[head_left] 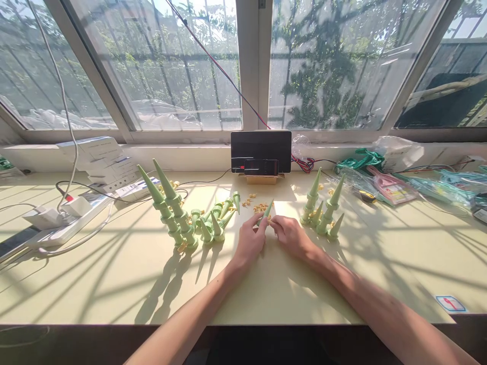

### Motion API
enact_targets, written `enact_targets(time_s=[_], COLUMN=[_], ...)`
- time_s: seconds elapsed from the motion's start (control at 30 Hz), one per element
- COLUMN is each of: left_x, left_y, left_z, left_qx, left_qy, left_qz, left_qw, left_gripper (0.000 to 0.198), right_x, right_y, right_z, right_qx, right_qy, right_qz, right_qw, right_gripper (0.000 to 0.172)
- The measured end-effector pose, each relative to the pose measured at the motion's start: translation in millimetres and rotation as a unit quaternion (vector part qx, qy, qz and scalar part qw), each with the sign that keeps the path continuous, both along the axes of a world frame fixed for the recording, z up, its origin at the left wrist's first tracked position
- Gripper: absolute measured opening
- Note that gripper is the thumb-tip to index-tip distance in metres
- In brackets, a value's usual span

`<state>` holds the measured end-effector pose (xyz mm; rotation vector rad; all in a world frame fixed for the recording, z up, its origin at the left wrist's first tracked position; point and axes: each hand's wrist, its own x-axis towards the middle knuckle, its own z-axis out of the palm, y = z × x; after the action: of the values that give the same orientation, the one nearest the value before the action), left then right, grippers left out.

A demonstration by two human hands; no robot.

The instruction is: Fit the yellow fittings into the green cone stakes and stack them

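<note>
My left hand (251,237) is closed around a light green cone (268,208), whose tip points up and slightly right. My right hand (289,235) meets it from the other side, fingers pinched at the cone's lower part; whatever they hold is too small to make out. Just beyond my hands lie several small tan pieces (261,207). To the left stand tall green cone-topped stacks (185,225), with shorter green cones (217,230) beside them. More green cone-topped stacks (326,215) stand to the right of my right hand.
A black screen (261,147) stands at the back against the window ledge, a phone-like device (261,167) before it. White boxes (102,162) and a power strip (72,220) with cables are at left. Plastic bags (395,185) lie at back right. A marked label (451,303) is near the front edge.
</note>
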<state>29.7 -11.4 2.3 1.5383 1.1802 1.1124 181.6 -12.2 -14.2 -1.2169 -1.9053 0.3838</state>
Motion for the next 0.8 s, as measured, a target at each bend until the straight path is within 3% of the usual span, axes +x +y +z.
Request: enact_targets(time_s=[0.37,0.8], left_x=[0,-1], left_y=[1,2], left_z=[-3.2,-2.7], left_qx=[-0.023,-0.043], left_qy=[-0.014,-0.029], left_qz=[-0.013,-0.022], left_qw=[1.0,0.998], left_gripper=[0.052,0.054], right_x=[-1,-3], right_y=[-5,-6], right_z=[4.0,6.3], right_qx=[-0.025,-0.192], right_qy=[0.03,0.182], right_qz=[0.005,0.051], right_qw=[0.999,0.963], right_gripper=[0.033,0.033])
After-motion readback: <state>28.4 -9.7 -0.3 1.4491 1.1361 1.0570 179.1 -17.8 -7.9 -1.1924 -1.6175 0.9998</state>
